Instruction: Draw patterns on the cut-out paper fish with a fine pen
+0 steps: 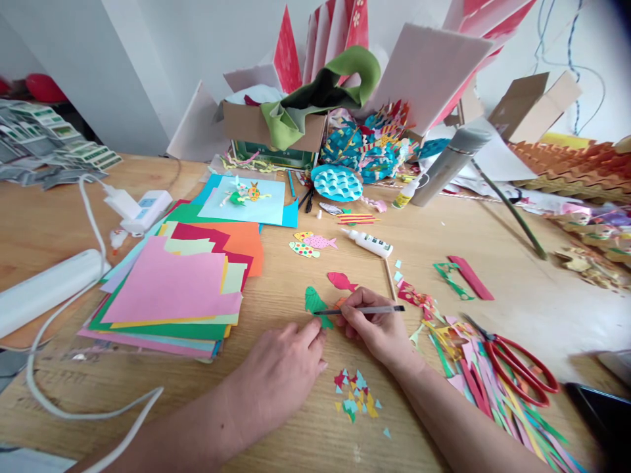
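My right grip (377, 328) is clamped on a slim pen (359, 310), its tip at the green paper fish (313, 301) on the desk (493, 315), while my open left grip (276, 374) pins the paper steady.

A green paper fish cutout (314, 302) lies flat, its lower end just at the left hand (279, 374). A slim pen (365, 310), held in the right hand (377, 328), has its tip on the fish.

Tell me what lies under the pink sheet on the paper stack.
Yellow, pale green and green paper edges show beneath the pink sheet; everything further in is covered.
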Available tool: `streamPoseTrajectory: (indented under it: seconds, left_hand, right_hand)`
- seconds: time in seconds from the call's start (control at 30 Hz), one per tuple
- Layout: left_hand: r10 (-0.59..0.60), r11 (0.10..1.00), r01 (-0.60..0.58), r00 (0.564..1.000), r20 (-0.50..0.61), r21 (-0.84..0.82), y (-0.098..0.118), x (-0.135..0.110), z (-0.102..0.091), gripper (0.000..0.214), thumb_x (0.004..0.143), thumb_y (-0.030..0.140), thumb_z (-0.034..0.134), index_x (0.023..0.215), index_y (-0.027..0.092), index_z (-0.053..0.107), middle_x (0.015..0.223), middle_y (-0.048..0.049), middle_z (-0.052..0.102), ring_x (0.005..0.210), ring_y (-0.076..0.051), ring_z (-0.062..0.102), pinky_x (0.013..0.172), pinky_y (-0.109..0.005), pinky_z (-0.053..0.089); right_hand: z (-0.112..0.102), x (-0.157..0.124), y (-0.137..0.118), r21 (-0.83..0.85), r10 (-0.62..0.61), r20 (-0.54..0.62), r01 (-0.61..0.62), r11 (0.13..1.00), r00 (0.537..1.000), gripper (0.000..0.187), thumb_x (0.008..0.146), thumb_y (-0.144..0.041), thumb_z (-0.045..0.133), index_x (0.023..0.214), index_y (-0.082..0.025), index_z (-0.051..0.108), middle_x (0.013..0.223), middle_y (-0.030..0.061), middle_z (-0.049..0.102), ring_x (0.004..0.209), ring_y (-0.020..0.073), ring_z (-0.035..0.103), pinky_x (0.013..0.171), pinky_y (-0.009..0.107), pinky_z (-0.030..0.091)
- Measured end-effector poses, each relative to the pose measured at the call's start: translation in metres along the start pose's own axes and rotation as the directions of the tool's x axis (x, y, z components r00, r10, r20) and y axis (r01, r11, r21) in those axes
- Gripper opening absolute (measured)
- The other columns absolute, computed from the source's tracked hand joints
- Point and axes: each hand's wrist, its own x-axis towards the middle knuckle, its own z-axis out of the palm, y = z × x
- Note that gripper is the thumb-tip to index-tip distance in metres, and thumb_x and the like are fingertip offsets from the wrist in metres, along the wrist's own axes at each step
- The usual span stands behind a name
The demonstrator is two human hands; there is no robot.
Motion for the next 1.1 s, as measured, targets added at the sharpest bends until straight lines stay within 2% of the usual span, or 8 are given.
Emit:
streamPoseTrajectory:
  seconds: [0.13,0.3,0.4,0.53,0.77,0.9,1.1]
  left_hand:
    - [0.014,1.000,-0.014,1.000,-0.008,0.013,0.000,-0.002,0.001,0.028,0.098,0.027,0.054,0.122,0.014,0.063,0.132,-0.0108,0.061,0.106,-0.028,0.064,0.078,-0.042,0.060]
    - [-0.006,0.999,0.008,0.999,-0.044,0.039,-0.001,-0.001,0.001,0.031,0.098,0.026,0.054,0.126,0.014,0.061,0.130,-0.0104,0.063,0.105,-0.028,0.065,0.075,-0.038,0.060]
    - [-0.021,0.999,0.024,0.997,-0.071,0.041,-0.005,0.001,0.003,0.030,0.098,0.024,0.054,0.125,0.014,0.061,0.131,-0.0103,0.062,0.106,-0.027,0.064,0.080,-0.038,0.058]
    - [-0.025,0.999,0.030,0.993,-0.118,0.040,-0.008,0.000,0.006,0.028,0.098,0.025,0.054,0.123,0.015,0.062,0.131,-0.0097,0.062,0.110,-0.026,0.062,0.088,-0.040,0.056]
    - [0.052,0.992,-0.029,0.981,-0.188,0.125,-0.009,0.000,0.011,0.028,0.097,0.030,0.055,0.115,0.012,0.068,0.130,-0.0108,0.063,0.105,-0.026,0.061,0.083,-0.037,0.054]
    - [0.068,0.991,-0.050,0.987,-0.147,0.125,-0.008,0.000,0.010,0.026,0.096,0.030,0.058,0.110,0.012,0.070,0.124,-0.0109,0.067,0.100,-0.025,0.062,0.079,-0.036,0.055]
    - [0.023,0.999,-0.018,0.994,-0.110,0.046,-0.007,0.000,0.008,0.022,0.096,0.026,0.058,0.112,0.014,0.068,0.128,-0.0109,0.064,0.105,-0.027,0.064,0.078,-0.037,0.058]
  right_hand:
    - [0.000,-0.001,0.000,0.020,-0.016,-0.012,0.016,1.000,1.000,0.027,0.077,-0.041,0.070,0.068,-0.019,0.057,0.056,0.0016,0.063,0.042,0.0110,0.052,0.040,0.021,0.038]
    - [-0.002,-0.001,0.003,0.014,-0.074,-0.134,0.077,0.997,0.988,0.026,0.080,-0.041,0.070,0.071,-0.020,0.058,0.057,0.0011,0.064,0.048,0.0131,0.057,0.046,0.023,0.044]
    - [-0.002,0.000,0.004,-0.002,-0.129,-0.150,0.130,0.992,0.980,0.026,0.082,-0.042,0.069,0.073,-0.019,0.059,0.061,0.0032,0.067,0.052,0.0145,0.060,0.051,0.024,0.047]
    - [-0.002,0.000,0.003,-0.022,-0.167,-0.172,0.166,0.986,0.971,0.028,0.082,-0.044,0.069,0.074,-0.019,0.060,0.063,0.0032,0.067,0.051,0.0136,0.058,0.048,0.023,0.046]
    - [0.000,0.000,0.004,-0.034,-0.076,-0.118,0.073,0.997,0.990,0.032,0.082,-0.048,0.070,0.078,-0.018,0.061,0.064,0.0029,0.065,0.046,0.0114,0.055,0.041,0.022,0.042]
    - [0.002,0.002,0.003,-0.020,-0.050,-0.108,0.048,0.999,0.993,0.036,0.081,-0.052,0.070,0.079,-0.017,0.060,0.060,0.0007,0.062,0.042,0.0092,0.050,0.039,0.021,0.040]
    - [0.003,0.003,0.001,-0.015,-0.036,-0.094,0.035,0.999,0.995,0.038,0.080,-0.054,0.070,0.080,-0.016,0.061,0.058,-0.0008,0.060,0.041,0.0087,0.049,0.038,0.021,0.038]
